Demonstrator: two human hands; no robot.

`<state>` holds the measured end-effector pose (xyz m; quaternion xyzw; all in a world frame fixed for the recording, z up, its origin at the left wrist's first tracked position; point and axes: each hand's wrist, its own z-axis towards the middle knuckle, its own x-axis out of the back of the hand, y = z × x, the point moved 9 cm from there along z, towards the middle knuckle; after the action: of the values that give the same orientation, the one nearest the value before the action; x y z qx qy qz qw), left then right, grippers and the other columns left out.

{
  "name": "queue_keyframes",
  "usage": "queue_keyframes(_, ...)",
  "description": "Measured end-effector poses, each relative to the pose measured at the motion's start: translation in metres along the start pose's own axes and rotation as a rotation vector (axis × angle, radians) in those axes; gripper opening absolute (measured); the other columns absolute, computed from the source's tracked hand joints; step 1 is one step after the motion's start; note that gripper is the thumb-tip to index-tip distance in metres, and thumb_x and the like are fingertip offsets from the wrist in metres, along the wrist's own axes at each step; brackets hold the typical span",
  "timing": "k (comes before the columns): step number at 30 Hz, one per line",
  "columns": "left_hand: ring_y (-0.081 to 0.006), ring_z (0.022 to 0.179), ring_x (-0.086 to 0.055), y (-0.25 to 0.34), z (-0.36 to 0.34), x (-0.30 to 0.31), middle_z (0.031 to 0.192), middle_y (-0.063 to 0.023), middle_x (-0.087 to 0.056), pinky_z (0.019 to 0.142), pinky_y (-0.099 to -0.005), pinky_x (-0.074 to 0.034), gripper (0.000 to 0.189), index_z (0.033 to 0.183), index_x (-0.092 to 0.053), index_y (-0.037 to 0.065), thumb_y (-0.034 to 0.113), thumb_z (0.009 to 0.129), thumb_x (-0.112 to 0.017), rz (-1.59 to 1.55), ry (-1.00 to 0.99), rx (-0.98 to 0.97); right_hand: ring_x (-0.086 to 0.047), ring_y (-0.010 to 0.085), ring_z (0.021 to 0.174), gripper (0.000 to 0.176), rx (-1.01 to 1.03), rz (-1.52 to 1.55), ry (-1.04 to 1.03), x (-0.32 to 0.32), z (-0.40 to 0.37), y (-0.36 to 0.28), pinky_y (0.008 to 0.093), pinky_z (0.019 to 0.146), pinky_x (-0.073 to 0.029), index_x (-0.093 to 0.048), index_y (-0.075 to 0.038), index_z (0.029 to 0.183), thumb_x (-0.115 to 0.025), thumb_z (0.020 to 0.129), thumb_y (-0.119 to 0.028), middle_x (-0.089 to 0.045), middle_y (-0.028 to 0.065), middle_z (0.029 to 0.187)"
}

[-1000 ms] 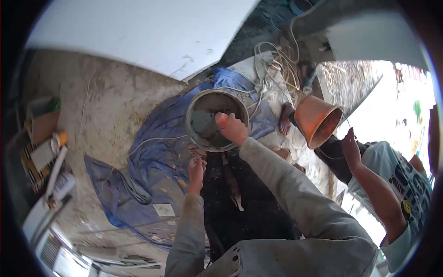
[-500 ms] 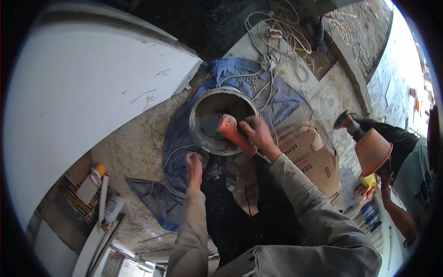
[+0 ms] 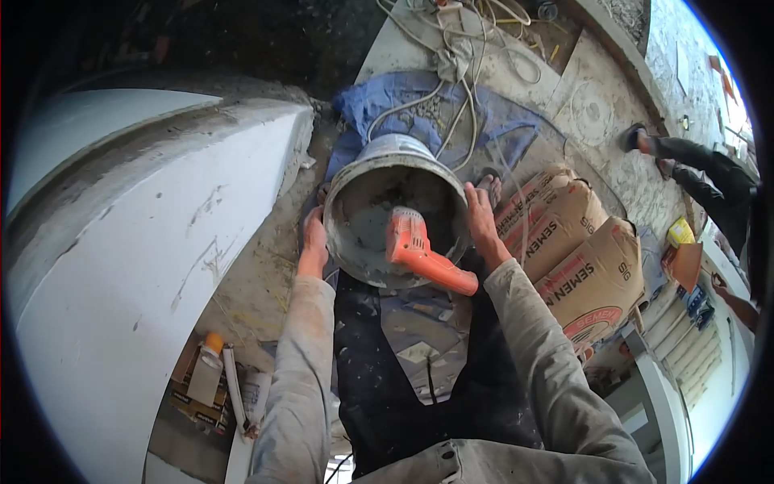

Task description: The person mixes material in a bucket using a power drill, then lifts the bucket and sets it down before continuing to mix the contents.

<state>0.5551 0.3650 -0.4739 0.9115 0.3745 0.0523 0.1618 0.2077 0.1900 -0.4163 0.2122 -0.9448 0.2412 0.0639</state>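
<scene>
Along our left side runs a white wall (image 3: 153,242), its face scuffed with grey marks. Blue tarpaulin (image 3: 415,93) spreads around and beyond our bucket (image 3: 395,148), probably to catch wet spills. Paper cement bags (image 3: 588,258) sit close by our right forearm, seemingly kept handy. Just ahead of our legs, the bucket tips its mouth toward us, held this way, we judge, by both hands together. Grey mix (image 3: 363,230) coats its inside. An orange power drill (image 3: 411,238) leans in, head inside the bucket and handle across the near rim, which appears to prop it, since neither hand touches it. Our left hand (image 3: 314,239) and right hand (image 3: 484,222) are clamped on opposite sides of the bucket, likely to steady it; some fingertips are hidden.
</scene>
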Motion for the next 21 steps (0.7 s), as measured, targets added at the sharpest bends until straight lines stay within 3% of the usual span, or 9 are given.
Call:
queue_keyframes(2, -0.026, 0.112, -0.062, -0.006, 0.006, 0.002, 0.124, -0.0123, -0.065, 0.098, -0.0355, -0.047, 0.048, 0.13, -0.059, 0.0, 0.035, 0.102, -0.042, 0.009, -0.072, -0.034, -0.053, 0.0218, 0.099, 0.065, -0.052, 0.118, 0.191, 0.013, -0.011, 0.015, 0.0342, 0.092, -0.042, -0.059, 0.004, 0.114, -0.046, 0.101, -0.058, -0.061, 0.0171, 0.107)
queue_keyframes(3, -0.0256, 0.11, -0.062, -0.003, -0.003, -0.005, 0.121, -0.0115, -0.066, 0.096, -0.0356, -0.048, 0.045, 0.125, -0.061, 0.001, 0.033, 0.102, -0.042, -0.058, -0.037, -0.007, -0.052, 0.0204, 0.094, 0.062, 0.004, 0.201, 0.071, 0.007, 0.011, 0.058, 0.0341, 0.089, -0.042, -0.058, 0.004, 0.11, -0.045, 0.102, -0.056, -0.06, 0.0139, 0.103)
queue_keyframes(6, -0.0255, 0.105, -0.064, 0.004, -0.017, -0.018, 0.114, -0.011, -0.068, 0.091, -0.037, -0.05, 0.041, 0.119, -0.064, 0.002, 0.032, 0.101, -0.043, -0.166, 0.006, 0.071, -0.051, 0.0202, 0.092, 0.059, 0.114, 0.127, 0.134, 0.01, -0.009, 0.047, 0.036, 0.088, -0.042, -0.057, 0.004, 0.105, -0.041, 0.104, -0.053, -0.059, 0.0128, 0.1)
queue_keyframes(8, -0.0258, 0.104, -0.064, -0.001, -0.022, -0.015, 0.114, -0.0112, -0.068, 0.09, -0.0374, -0.051, 0.041, 0.119, -0.063, 0.002, 0.032, 0.1, -0.043, -0.151, 0.031, 0.069, -0.049, 0.024, 0.091, 0.059, 0.166, 0.149, 0.115, 0.006, -0.012, 0.043, 0.038, 0.088, -0.041, -0.056, 0.004, 0.105, -0.033, 0.107, -0.05, -0.057, 0.0164, 0.099)
queue_keyframes(11, -0.0266, 0.103, -0.065, -0.008, -0.025, -0.006, 0.113, -0.0116, -0.068, 0.089, -0.0388, -0.052, 0.04, 0.119, -0.063, 0.003, 0.033, 0.1, -0.044, -0.141, 0.095, 0.079, -0.05, 0.0341, 0.093, 0.06, 0.204, -0.072, 0.127, 0.008, -0.019, 0.034, 0.0412, 0.092, -0.039, -0.053, 0.005, 0.105, -0.022, 0.108, -0.046, -0.054, 0.0239, 0.098)
queue_keyframes(16, -0.0288, 0.103, -0.065, -0.029, -0.065, -0.012, 0.115, -0.0123, -0.067, 0.089, -0.0417, -0.052, 0.04, 0.12, -0.061, 0.003, 0.03, 0.101, -0.04, -0.217, 0.214, 0.103, -0.052, 0.0368, 0.098, 0.058, 0.188, -0.116, 0.1, 0.027, -0.037, 0.023, 0.0429, 0.093, -0.039, -0.052, 0.005, 0.105, -0.024, 0.107, -0.045, -0.055, 0.0256, 0.1)
queue_keyframes(18, -0.0292, 0.104, -0.065, -0.043, -0.09, -0.017, 0.117, -0.0126, -0.067, 0.091, -0.0419, -0.052, 0.041, 0.124, -0.06, 0.002, 0.029, 0.101, -0.037, -0.223, 0.239, 0.116, -0.053, 0.0429, 0.097, 0.056, 0.229, -0.157, 0.114, 0.04, -0.051, 0.017, 0.0462, 0.09, -0.039, -0.052, 0.004, 0.106, -0.025, 0.107, -0.045, -0.055, 0.0285, 0.099)
queue_keyframes(19, -0.0293, 0.105, -0.065, -0.055, -0.098, -0.015, 0.117, -0.0128, -0.067, 0.091, -0.0419, -0.051, 0.041, 0.124, -0.06, 0.002, 0.029, 0.102, -0.037, -0.257, 0.213, 0.1, -0.052, 0.0502, 0.094, 0.054, 0.139, -0.238, 0.125, 0.047, -0.062, 0.019, 0.0499, 0.085, -0.04, -0.051, 0.003, 0.105, -0.026, 0.106, -0.045, -0.055, 0.0315, 0.095)
queue_keyframes(21, -0.0294, 0.105, -0.065, -0.074, -0.11, -0.013, 0.116, -0.013, -0.067, 0.092, -0.042, -0.051, 0.042, 0.124, -0.059, 0.002, 0.029, 0.102, -0.037, -0.302, 0.186, 0.083, -0.052, 0.052, 0.093, 0.053, 0.131, -0.251, 0.137, 0.053, -0.081, 0.018, 0.0518, 0.083, -0.039, -0.05, 0.003, 0.105, -0.027, 0.106, -0.045, -0.055, 0.0326, 0.093)
